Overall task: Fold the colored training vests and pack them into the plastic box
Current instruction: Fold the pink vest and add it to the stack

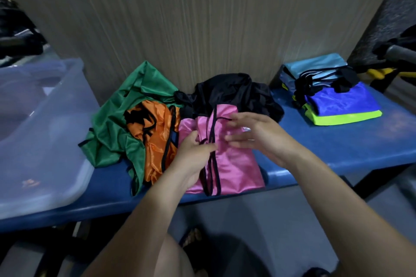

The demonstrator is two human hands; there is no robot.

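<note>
**On the blue bench: pink vest in hand, others waiting**

Between my two hands, at the bench's near edge, lies the pink vest (227, 164), folded lengthwise into a narrow strip, black-trimmed edges running up its middle. My left hand (193, 153) rests on its left side, fingers curled, thumb and fingertips pinching the black trim near the centre. My right hand (254, 135) hovers flat just over the upper part of the strip, fingers straight and together, a ring on one finger; it is blurred, and I cannot tell whether the fingertips touch the cloth.

Item, orange vest (157, 141): crumpled, black-trimmed, touching the pink vest on its left.
Item, green vest (112, 123): crumpled, spread under and behind the orange one, reaching up against the wall.
Item, black vest (234, 92): heaped behind the pink strip, against the wall (191, 18).
Item, folded stack (333, 96): well apart to the right on the same bench; pale blue piece at the back, royal blue in front, a neon yellow-green layer beneath, black straps across the top.
Item, plastic box (40, 130): translucent, open, standing at the left end of the blue bench (337, 146), near the green vest; contents unclear through the wall.

Below the bench edge, grey floor and my own knee
</note>
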